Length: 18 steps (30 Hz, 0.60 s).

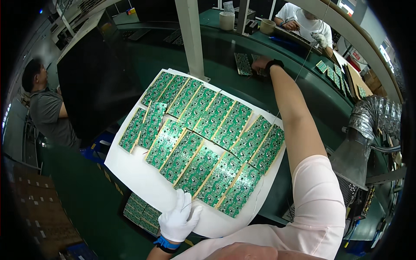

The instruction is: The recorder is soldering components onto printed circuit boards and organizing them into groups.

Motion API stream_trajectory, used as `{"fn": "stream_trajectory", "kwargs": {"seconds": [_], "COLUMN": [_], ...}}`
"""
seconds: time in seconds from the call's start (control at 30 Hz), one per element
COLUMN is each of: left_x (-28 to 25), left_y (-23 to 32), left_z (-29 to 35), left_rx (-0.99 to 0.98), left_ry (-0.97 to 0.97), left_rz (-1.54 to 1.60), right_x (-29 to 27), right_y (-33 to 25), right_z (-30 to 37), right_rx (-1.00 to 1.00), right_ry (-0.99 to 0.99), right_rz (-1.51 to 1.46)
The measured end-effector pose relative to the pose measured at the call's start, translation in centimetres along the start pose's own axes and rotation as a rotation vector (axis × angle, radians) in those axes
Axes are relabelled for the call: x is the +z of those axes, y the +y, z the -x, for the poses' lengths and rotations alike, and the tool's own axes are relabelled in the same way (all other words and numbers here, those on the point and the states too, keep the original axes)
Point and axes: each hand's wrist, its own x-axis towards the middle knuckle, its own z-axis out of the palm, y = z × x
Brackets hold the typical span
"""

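Note:
A white sheet (147, 175) lies in front of me, bearing two uneven rows of green circuit boards (203, 106) with tan edge strips. My left hand (180, 219), in a white glove with a blue wrist strap, rests at the sheet's near edge, fingers stretched out and thumb apart. Its fingertips are close to the corner of a board in the near row. Far out over the dark green belt (221, 65), my bare right hand (261, 65) with a black wristband is closed over one circuit board (260, 73); its fingertips are partly hidden. Another board (243, 64) lies just left of it.
A pale metal post (189, 39) rises behind the sheet. Across the belt a person (310, 26) works near more boards (333, 76). Another person (47, 104) is at left beside a black panel (99, 73). A foil duct (375, 117) stands right. More boards (141, 212) lie below the sheet.

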Motion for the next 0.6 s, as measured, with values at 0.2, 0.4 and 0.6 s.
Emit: {"fn": "stream_trajectory", "kwargs": {"seconds": [0.2,0.4,0.6], "left_x": [0.1,-0.6,-1.0], "left_y": [-0.3,0.0,0.5], "left_z": [0.4,0.2,0.3], "left_rx": [-0.002,-0.014,-0.022], "left_ry": [0.017,-0.010,-0.052], "left_rz": [-0.021,-0.027,-0.015], "right_x": [2.5,8.0,1.7], "right_y": [-3.0,-4.7,-6.7], "right_z": [-1.4,-3.4,4.3], "right_rx": [-0.152,0.290,0.059], "right_ry": [-0.060,0.800,0.029], "right_rz": [-0.371,0.001,-0.298]}}
